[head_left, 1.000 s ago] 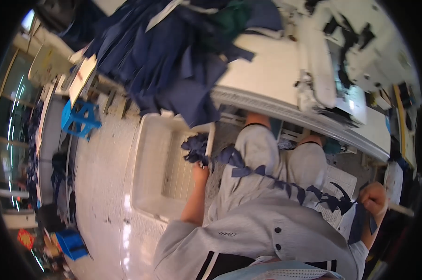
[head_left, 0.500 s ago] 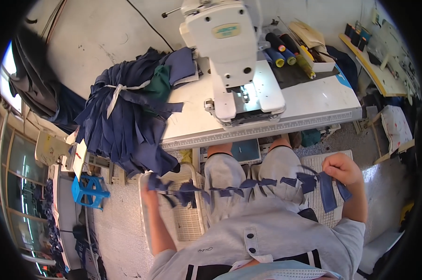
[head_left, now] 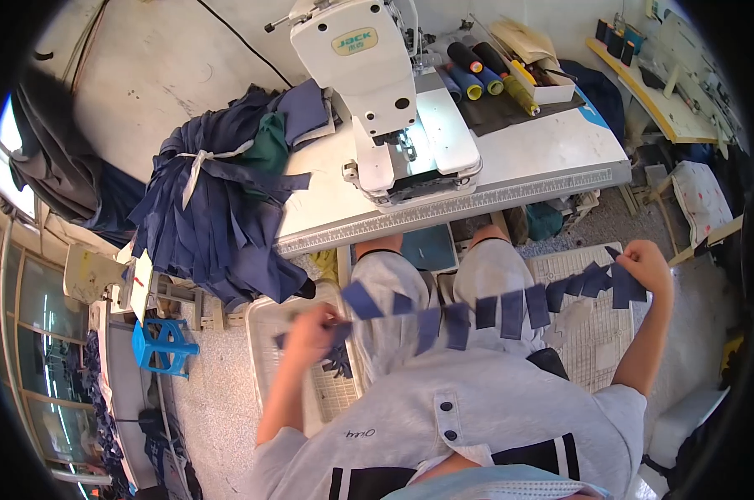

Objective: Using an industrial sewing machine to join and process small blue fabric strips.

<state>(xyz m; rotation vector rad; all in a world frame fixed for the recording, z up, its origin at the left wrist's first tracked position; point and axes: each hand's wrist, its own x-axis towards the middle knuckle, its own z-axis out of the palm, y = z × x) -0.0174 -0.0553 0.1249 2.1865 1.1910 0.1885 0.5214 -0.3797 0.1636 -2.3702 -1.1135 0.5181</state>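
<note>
A chain of small navy fabric pieces (head_left: pixel 458 325), joined in a row, stretches over my lap between my two hands. My left hand (head_left: pixel 314 332) is closed on the chain's left part, above the pale plastic basket (head_left: pixel 262 367). At the right, my right hand (head_left: pixel 646 265) pinches the other end, where a wider navy piece hangs beneath the fingers. The pieces between hang down side by side, and some are tilted. More dark scraps (head_left: pixel 337 367) show in the basket below my left hand.
A white sewing machine (head_left: pixel 356 79) with its lamp lit stands on the table (head_left: pixel 552 171) ahead. Left of it, a tied bundle of navy strips (head_left: pixel 202 225) hangs over the edge. Thread cones (head_left: pixel 468 82) and a box of tools (head_left: pixel 552 92) stand behind right. A blue stool (head_left: pixel 164 346) is at left.
My right hand has moved outward and farther from my body, while my left hand has come inward. The bunched, twisted chain now hangs spread out. The view has shifted slightly.
</note>
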